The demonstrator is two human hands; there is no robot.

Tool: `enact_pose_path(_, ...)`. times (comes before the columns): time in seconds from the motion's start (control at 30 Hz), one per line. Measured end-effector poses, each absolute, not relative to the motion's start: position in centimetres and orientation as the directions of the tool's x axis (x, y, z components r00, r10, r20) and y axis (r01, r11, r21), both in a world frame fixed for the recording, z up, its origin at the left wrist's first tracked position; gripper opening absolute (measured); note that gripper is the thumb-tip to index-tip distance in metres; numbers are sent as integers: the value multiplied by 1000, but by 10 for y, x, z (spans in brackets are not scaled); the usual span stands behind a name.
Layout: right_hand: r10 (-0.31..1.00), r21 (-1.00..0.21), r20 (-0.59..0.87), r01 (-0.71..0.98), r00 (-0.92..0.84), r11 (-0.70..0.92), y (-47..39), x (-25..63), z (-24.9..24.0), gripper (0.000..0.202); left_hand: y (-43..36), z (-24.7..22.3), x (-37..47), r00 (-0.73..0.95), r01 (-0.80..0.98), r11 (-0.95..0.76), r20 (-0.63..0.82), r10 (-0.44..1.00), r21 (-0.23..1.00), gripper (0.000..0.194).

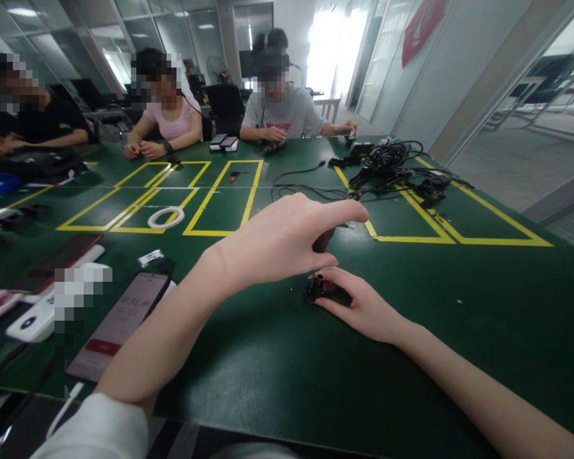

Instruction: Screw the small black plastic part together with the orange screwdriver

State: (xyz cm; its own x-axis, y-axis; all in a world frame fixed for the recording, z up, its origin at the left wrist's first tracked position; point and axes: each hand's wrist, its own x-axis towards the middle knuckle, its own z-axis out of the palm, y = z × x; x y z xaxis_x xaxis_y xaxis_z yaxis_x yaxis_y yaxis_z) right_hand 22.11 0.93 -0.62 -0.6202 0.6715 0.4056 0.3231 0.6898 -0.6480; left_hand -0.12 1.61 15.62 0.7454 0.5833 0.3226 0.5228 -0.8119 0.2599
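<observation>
My left hand (287, 239) reaches across the middle of the view above the table. Its index finger stretches to the right and its thumb stands apart from it, with nothing visible between them. The other fingers are mostly hidden behind the hand. Below and to the right, my right hand (354, 299) pinches a small black part (313, 290) between thumb and fingers. This part has a round base and a short upright post, and it sits at or just above the green tabletop (268, 357). A few tiny specks lie beside it.
A phone (129, 319) showing a timer and a white power strip (57, 303) lie at left. A white tape roll (166, 217) rests among yellow tape outlines. Tangled black cables (387, 159) are heaped at the back right. Several people (280, 108) sit across the table.
</observation>
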Motion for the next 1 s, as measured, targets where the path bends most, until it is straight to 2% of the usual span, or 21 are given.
enact_pose_path(0.23, 673, -666, 382, 316, -634, 676, 9, 222, -3, 16, 16, 155, -2, 755, 518, -812, 302, 582, 268, 51)
enact_pose_path(0.4, 676, -677, 376, 310, -634, 668, 7, 221, 1, 16, 11, 161, -10, 828, 428, -851, 245, 504, 305, 53)
enact_pose_path(0.6, 682, -680, 372, 314, -630, 662, 7, 221, 1, 15, 9, 163, -12, 803, 469, -839, 262, 535, 274, 59)
enact_pose_path(0.8, 688, -689, 376, 309, -621, 656, 7, 221, 0, 12, 10, 160, -6, 787, 468, -831, 286, 547, 301, 59)
enact_pose_path(1.0, 686, -681, 369, 320, -627, 658, 7, 220, 1, 11, 4, 165, -10, 825, 435, -832, 218, 522, 345, 60)
